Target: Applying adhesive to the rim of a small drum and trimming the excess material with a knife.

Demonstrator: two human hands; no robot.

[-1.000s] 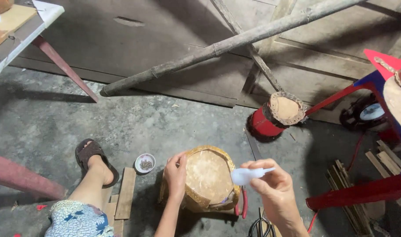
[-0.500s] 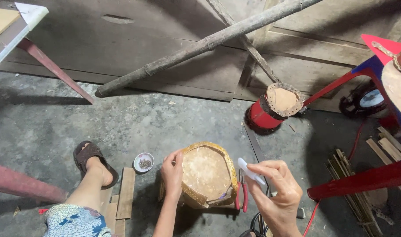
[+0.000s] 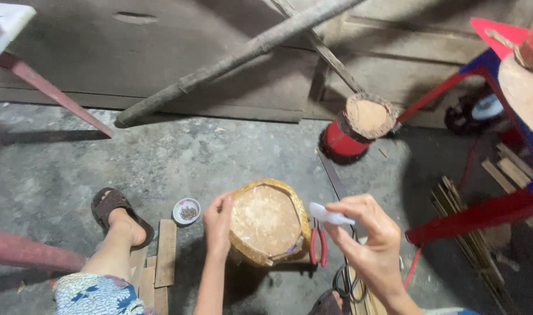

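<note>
The small drum [image 3: 267, 223], skin face up and ringed by a yellowish woven band, stands on the concrete floor [image 3: 103, 169] directly in front of the seated person. The left hand [image 3: 218, 224] rests against the drum's left rim, fingers curled onto the edge in a light grip on it. The right hand [image 3: 368, 233] is raised just right of the drum, its grip pinched on a small white tool [image 3: 330, 216] whose rounded end points left toward the drum rim without touching it. Red-handled pliers [image 3: 318, 245] lie on the floor just beside the drum's right side, under the right hand; black-handled scissors [image 3: 343, 283] lie nearer the person. A small white dish [image 3: 186, 211] holding dark bits sits on the floor left of the drum, near short wooden slats [image 3: 164, 254]. The person's left foot in a brown sandal [image 3: 116, 211] is planted beyond the dish. Well apart, up and to the right, a second drum [image 3: 360, 125] with a red body stands tilted near a red and blue frame [image 3: 482, 175]. A long pole [image 3: 237, 58] leans across the background. A bundle of thin sticks [image 3: 459, 216] lies at the frame's foot.
</note>
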